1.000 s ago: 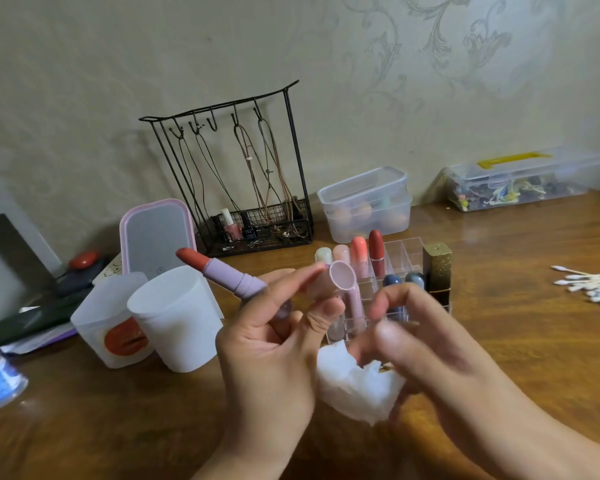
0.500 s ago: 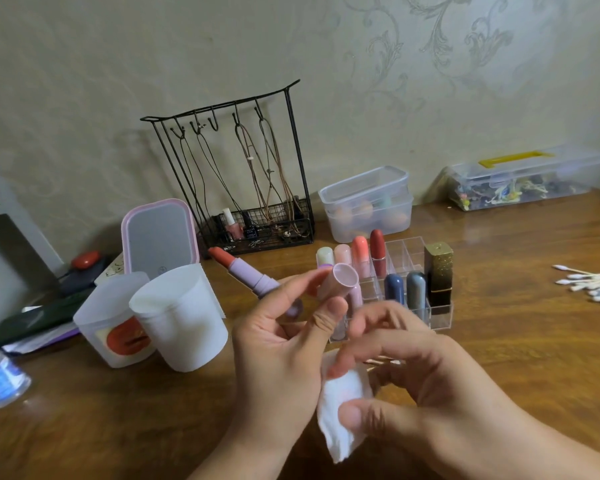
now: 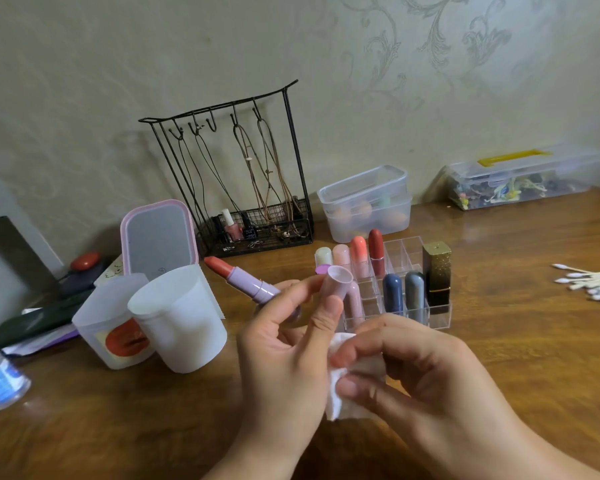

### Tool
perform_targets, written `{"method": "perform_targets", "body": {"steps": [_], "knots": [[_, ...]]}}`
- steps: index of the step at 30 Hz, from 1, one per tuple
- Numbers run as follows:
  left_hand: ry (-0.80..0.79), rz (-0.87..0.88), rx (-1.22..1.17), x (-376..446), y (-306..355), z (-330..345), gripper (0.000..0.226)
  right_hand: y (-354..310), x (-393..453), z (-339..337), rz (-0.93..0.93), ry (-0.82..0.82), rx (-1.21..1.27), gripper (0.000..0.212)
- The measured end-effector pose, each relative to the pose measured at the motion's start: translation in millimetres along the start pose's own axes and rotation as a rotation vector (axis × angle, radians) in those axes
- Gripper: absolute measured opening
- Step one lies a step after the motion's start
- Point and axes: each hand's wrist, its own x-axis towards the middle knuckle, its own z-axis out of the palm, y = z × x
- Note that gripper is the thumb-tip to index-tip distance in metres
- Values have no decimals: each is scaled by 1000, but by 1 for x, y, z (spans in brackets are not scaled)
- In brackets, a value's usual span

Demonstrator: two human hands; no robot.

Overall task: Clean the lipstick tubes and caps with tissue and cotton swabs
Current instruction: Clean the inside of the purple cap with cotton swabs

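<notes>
The left hand is raised just in front of the clear organizer, fingers curled around the lilac lipstick tube and pinching its open cap upright. The right hand, just before the organizer, pinches a white tissue between curled fingers; no label is readable

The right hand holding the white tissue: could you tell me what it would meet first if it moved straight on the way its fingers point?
Probably the left hand: the right hand, pinching the white tissue, points left toward its palm, though depth is unclear.
</notes>
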Motion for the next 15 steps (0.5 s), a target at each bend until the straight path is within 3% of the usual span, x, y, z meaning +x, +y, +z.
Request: {"method": "perform_targets", "body": {"steps": [6, 11, 15], "knots": [[58, 16, 57, 2, -1, -2, 20, 0, -2, 0, -123, 103, -322, 43], [9, 51, 135, 4, -2, -6, 23, -10, 3, -11, -220, 185, -471, 6], [-112, 65, 142, 8, 2, -11, 22, -21, 11, -37, -98, 251, -429, 14]]}}
